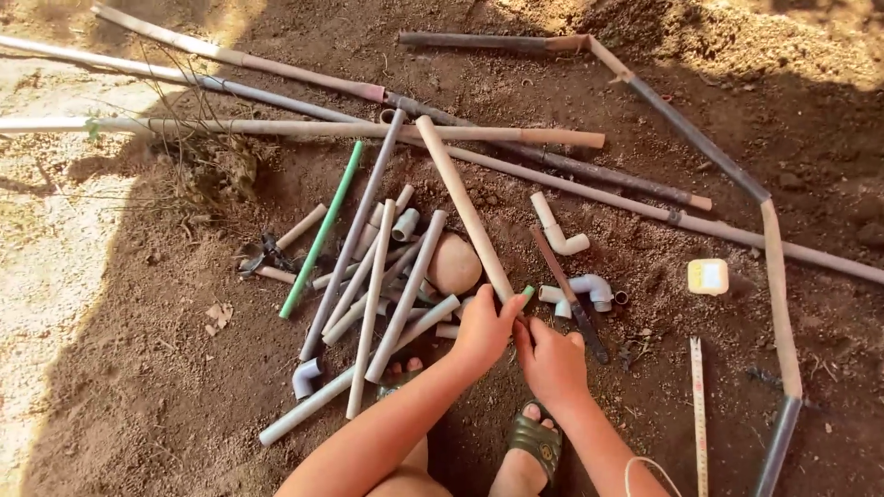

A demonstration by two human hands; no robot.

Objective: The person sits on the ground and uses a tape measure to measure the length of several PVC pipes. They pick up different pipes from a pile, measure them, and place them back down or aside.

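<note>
Plastic pipe (463, 204), beige, runs from yr hands up toward 11 o'clock. L hand (482, 329) fingers curl round its near end; R hand (551, 361) fingertips pinch there too. Hacksaw (569, 296) at 1 o'clock.

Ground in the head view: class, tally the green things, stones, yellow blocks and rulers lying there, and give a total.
Green things: 2, the long pipe and the small piece at the fingertips
Stones: 1, the stone
Yellow blocks: 1, the yellow block
Rulers: 1, the ruler
Total: 5
</note>
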